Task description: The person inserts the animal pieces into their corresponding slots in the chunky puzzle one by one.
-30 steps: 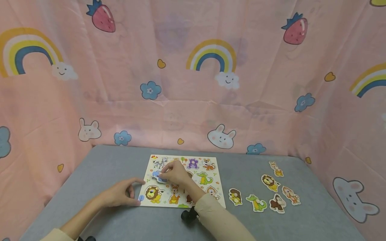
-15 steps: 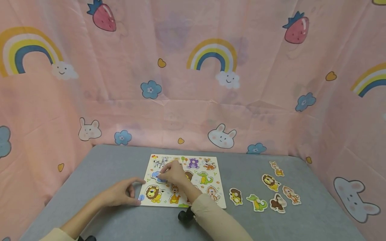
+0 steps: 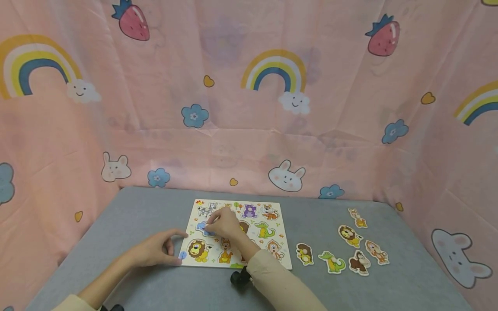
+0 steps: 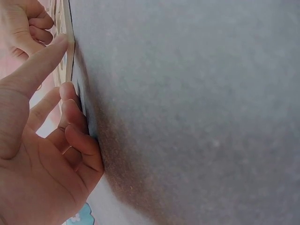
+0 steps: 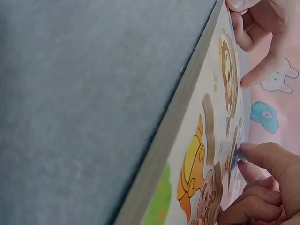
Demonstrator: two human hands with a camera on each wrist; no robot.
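A white animal puzzle board (image 3: 285, 261) lies on the grey table, with animal pictures in shaped recesses. My right hand (image 3: 226, 224) reaches over it, thumb and forefinger pinching the right end of a blue elephant puzzle piece (image 3: 201, 227). The piece lies over the elephant's spot in the middle row at left. In the right wrist view the fingertips are right at the blue piece (image 5: 235, 158), low over the board. My left hand (image 3: 155, 249) rests at the board's left side, its thumb at the near corner and its forefinger touching the edge higher up. Its other fingers rest on the table.
Right of the board lie loose puzzle pieces: a hedgehog (image 3: 304, 254), a crocodile (image 3: 332, 262), a gorilla (image 3: 359, 262), a monkey (image 3: 376, 252), a lion (image 3: 349, 236) and a kangaroo (image 3: 357, 218). A pink patterned curtain (image 3: 233, 151) hangs behind the table (image 3: 148, 211).
The elephant piece has gone from tilted over its spot to lying flatter there. My right hand has shifted only slightly; the left hand has stayed at the board's edge.
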